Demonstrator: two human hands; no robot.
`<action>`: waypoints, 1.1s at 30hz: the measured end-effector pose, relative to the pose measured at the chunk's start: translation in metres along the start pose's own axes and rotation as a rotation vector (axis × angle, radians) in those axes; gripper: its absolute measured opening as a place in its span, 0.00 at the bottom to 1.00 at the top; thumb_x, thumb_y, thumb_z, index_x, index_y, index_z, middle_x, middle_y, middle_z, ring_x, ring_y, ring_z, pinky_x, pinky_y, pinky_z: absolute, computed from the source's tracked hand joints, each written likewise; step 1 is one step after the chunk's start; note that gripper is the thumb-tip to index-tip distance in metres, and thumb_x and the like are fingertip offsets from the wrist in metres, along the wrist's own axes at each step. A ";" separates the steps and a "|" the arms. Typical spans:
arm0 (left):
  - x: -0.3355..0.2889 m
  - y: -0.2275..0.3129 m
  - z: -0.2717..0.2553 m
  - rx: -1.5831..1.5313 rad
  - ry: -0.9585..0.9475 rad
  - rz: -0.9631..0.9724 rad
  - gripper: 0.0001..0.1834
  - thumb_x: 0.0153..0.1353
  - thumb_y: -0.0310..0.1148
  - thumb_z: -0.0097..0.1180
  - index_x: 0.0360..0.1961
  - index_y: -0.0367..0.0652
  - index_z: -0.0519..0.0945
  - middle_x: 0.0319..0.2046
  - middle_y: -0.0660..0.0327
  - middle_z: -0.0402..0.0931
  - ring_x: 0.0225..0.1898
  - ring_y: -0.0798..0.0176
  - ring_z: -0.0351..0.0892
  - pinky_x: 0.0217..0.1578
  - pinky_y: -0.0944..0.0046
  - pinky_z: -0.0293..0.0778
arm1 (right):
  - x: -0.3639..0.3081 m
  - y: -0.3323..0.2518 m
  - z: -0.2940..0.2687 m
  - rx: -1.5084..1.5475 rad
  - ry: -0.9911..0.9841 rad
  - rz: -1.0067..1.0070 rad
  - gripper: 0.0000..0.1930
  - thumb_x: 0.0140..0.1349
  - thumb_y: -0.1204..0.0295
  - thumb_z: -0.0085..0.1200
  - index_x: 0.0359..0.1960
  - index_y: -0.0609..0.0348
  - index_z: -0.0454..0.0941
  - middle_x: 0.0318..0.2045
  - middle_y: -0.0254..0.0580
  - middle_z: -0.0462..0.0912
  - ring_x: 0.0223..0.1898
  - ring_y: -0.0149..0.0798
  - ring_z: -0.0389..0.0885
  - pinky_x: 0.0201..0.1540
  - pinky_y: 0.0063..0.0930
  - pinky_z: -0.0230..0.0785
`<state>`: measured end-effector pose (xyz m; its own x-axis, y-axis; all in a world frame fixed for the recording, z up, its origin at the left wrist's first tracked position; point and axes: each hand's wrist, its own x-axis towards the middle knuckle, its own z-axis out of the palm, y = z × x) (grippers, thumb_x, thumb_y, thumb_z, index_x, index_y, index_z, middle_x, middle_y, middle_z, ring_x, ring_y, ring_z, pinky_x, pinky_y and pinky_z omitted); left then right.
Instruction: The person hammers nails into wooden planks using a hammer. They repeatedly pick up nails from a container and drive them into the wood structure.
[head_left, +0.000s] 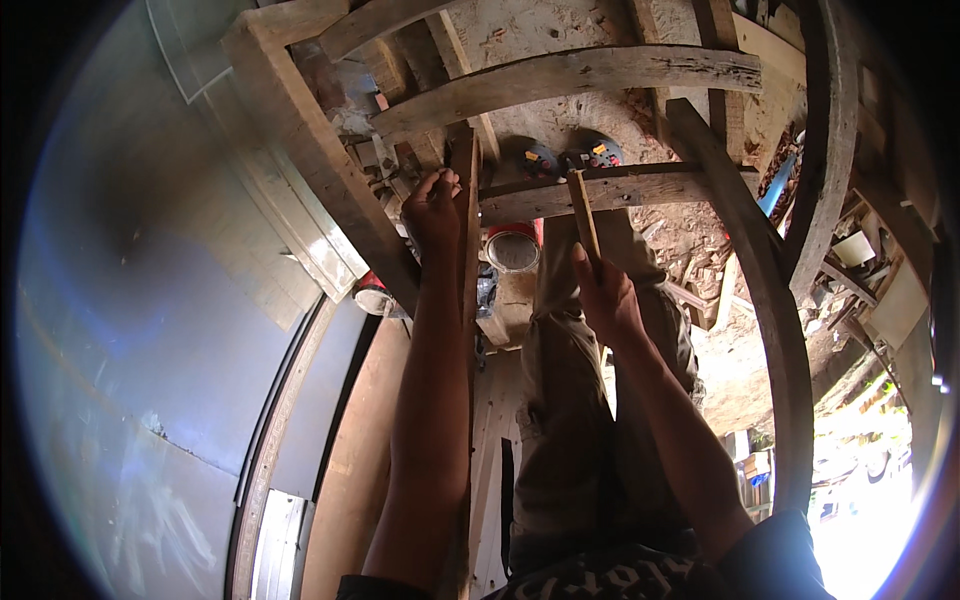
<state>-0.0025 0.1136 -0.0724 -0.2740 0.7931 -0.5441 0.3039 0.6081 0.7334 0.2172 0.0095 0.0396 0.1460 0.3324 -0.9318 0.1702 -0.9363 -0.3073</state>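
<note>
While several timbers are already standing together as a frame, the work is looking only part done: a narrow upright board (467, 240) is running toward the far side, and whether it is fixed yet is not showing. Some hammering is probably remaining, since the right hand (607, 300) is gripping a wooden-handled hammer (585, 215). Its handle is pointing far from that closed fist, with the far end overlapping a crosswise timber (640, 187) in view; contact is unclear. The left hand (434, 205) is curling its fingers narrowly at the board's left edge, near its far end; what they are pinching, if anything, I cannot tell. The hammer is lying well to that hand's right.
</note>
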 end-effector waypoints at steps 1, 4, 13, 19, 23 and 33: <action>0.001 0.000 0.000 0.003 -0.010 0.020 0.12 0.65 0.29 0.57 0.43 0.28 0.82 0.34 0.54 0.84 0.35 0.65 0.84 0.40 0.67 0.82 | 0.001 0.001 0.001 0.007 0.009 0.007 0.31 0.67 0.42 0.46 0.35 0.65 0.77 0.25 0.58 0.79 0.34 0.57 0.81 0.38 0.42 0.70; 0.003 -0.002 -0.002 0.033 -0.069 0.053 0.13 0.65 0.30 0.57 0.44 0.28 0.81 0.36 0.53 0.82 0.38 0.64 0.83 0.43 0.64 0.83 | 0.003 0.003 0.005 0.023 0.030 0.023 0.32 0.67 0.41 0.45 0.34 0.66 0.77 0.26 0.58 0.79 0.35 0.57 0.82 0.39 0.43 0.71; 0.004 -0.001 -0.002 0.078 -0.070 0.059 0.13 0.66 0.31 0.56 0.43 0.29 0.82 0.34 0.53 0.84 0.36 0.65 0.84 0.41 0.65 0.82 | 0.002 -0.003 0.015 0.122 0.049 0.051 0.32 0.67 0.39 0.41 0.26 0.60 0.72 0.15 0.32 0.69 0.18 0.27 0.70 0.22 0.28 0.64; 0.006 -0.004 -0.004 0.072 -0.135 0.063 0.13 0.67 0.29 0.55 0.45 0.28 0.80 0.37 0.52 0.82 0.41 0.63 0.83 0.45 0.62 0.83 | 0.004 0.005 0.019 0.122 0.075 -0.014 0.32 0.68 0.39 0.41 0.26 0.60 0.71 0.15 0.32 0.69 0.18 0.26 0.69 0.22 0.27 0.63; 0.005 -0.003 -0.003 0.007 -0.114 0.039 0.13 0.67 0.29 0.55 0.45 0.28 0.80 0.38 0.52 0.82 0.40 0.62 0.83 0.45 0.61 0.83 | 0.003 0.009 0.018 0.121 0.084 0.010 0.32 0.68 0.39 0.41 0.25 0.60 0.71 0.15 0.32 0.69 0.18 0.26 0.69 0.22 0.28 0.63; 0.008 -0.014 -0.001 -0.005 -0.037 0.103 0.13 0.62 0.31 0.62 0.41 0.30 0.84 0.33 0.54 0.84 0.33 0.66 0.84 0.36 0.66 0.83 | 0.001 0.005 0.021 0.108 0.013 0.039 0.35 0.66 0.40 0.44 0.31 0.69 0.77 0.23 0.60 0.79 0.33 0.55 0.83 0.37 0.44 0.71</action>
<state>-0.0097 0.1115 -0.0873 -0.2074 0.8524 -0.4800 0.3242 0.5228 0.7884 0.1976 0.0023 0.0330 0.1628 0.2962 -0.9412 0.0584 -0.9551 -0.2904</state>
